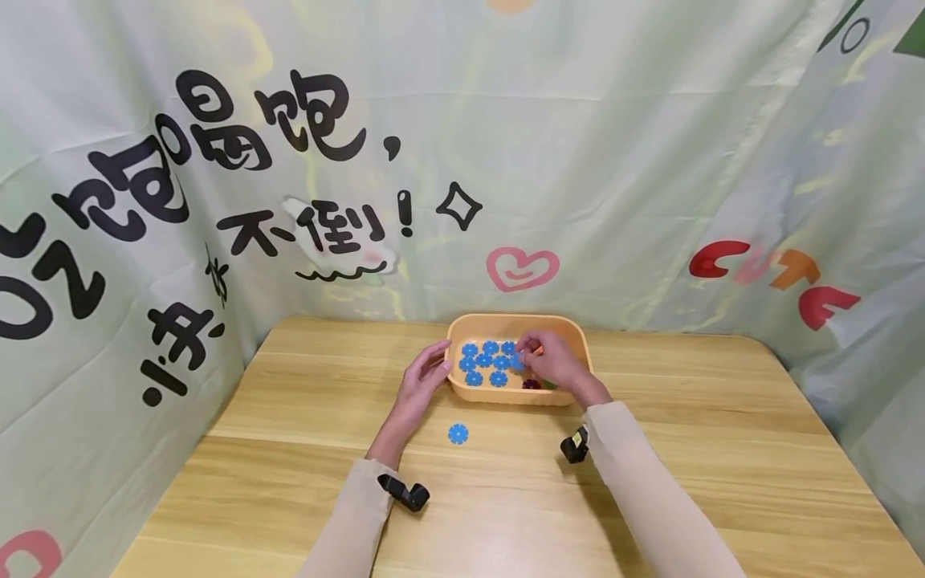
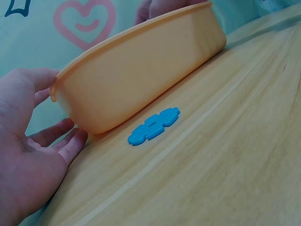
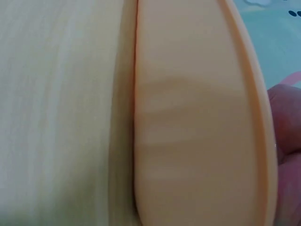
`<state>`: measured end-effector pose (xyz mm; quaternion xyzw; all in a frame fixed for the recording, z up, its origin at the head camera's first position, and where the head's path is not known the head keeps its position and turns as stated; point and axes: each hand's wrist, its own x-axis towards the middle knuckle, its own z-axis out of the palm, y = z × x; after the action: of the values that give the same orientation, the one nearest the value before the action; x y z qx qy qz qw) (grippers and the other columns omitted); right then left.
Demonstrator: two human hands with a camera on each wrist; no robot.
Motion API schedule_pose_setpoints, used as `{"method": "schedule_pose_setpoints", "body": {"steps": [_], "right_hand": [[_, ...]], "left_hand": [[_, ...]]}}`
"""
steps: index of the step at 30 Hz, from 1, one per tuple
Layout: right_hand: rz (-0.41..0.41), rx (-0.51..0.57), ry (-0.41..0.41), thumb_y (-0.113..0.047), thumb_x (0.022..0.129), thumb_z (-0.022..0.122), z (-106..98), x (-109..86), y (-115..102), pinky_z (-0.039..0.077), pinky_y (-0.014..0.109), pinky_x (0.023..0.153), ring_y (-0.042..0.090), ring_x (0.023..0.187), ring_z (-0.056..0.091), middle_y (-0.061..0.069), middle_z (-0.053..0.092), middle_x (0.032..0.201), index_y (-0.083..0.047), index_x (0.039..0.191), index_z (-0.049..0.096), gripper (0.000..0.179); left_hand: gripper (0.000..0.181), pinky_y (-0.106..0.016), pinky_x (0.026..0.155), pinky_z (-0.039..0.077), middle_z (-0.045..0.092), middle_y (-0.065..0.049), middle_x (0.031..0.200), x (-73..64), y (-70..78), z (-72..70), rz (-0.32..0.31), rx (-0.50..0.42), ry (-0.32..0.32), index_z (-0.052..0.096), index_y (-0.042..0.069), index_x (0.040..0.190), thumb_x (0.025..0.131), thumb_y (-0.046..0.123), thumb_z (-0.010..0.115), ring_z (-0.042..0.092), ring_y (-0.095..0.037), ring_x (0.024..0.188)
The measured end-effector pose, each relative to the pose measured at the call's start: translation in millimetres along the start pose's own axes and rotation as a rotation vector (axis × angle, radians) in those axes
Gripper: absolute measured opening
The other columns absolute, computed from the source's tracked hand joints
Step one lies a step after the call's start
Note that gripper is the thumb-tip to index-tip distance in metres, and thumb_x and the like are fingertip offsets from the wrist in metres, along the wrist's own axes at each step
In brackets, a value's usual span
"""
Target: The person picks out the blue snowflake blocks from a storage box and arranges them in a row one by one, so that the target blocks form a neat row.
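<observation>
An orange plastic basket (image 1: 499, 395) stands on the wooden table. Inside it, several blue snowflake discs (image 1: 484, 360) lie toward the left, with a dark red disc (image 1: 531, 384) and a bit of a green piece (image 1: 549, 384) under my right wrist. My right hand (image 1: 549, 357) reaches over the near rim, and its fingers pinch a blue disc (image 1: 516, 362). A small bright orange bit shows between those fingers. My left hand (image 1: 422, 381) rests on the basket's left end, its extended fingers (image 2: 68, 141) against the wall. One blue disc (image 2: 153, 126) lies flat on the table in front.
A printed cloth (image 1: 614, 201) with lettering and a pink heart hangs behind the table (image 1: 694, 449) and at both sides. The basket stands near the table's back edge. A small black camera (image 1: 405, 491) sits on my left wrist, another (image 1: 575, 445) on my right.
</observation>
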<state>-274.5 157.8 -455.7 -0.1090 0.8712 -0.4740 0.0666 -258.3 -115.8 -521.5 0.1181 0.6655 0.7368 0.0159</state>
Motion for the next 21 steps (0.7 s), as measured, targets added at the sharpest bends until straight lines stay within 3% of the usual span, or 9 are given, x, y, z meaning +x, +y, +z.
{"method": "schedule_pose_setpoints", "body": {"steps": [6,13,21], "right_hand": [[0.007,0.044,0.070,0.002,0.101,0.060,-7,-7.9,-9,0.063,0.048,0.072,0.039,0.082,0.070,0.019,0.061,0.100,0.006,0.120,0.063,0.020],[-0.071,0.072,0.097,0.002,0.102,0.058,-14,-20.2,-18,0.061,0.057,0.072,0.047,0.083,0.068,0.024,0.065,0.100,0.006,0.122,0.061,0.020],[-0.139,0.097,0.115,0.004,0.101,0.060,-16,-34.5,-19,0.061,0.056,0.069,0.041,0.076,0.068,0.021,0.063,0.095,0.006,0.120,0.060,0.019]], "left_hand": [[0.043,-0.030,0.103,0.052,0.050,-0.019,0.148,-0.4,-1.6,1.1,0.007,0.008,0.011,0.056,0.014,0.146,0.105,0.022,0.062,0.051,-0.032,0.136],[0.043,-0.032,0.105,0.051,0.051,-0.016,0.148,0.3,-2.5,0.4,0.002,0.000,0.015,0.057,0.014,0.145,0.104,0.024,0.064,0.051,-0.032,0.136],[0.045,-0.029,0.104,0.050,0.044,-0.026,0.153,1.3,0.6,1.5,-0.031,-0.007,0.000,0.049,0.004,0.150,0.106,0.013,0.057,0.045,-0.040,0.140]]}}
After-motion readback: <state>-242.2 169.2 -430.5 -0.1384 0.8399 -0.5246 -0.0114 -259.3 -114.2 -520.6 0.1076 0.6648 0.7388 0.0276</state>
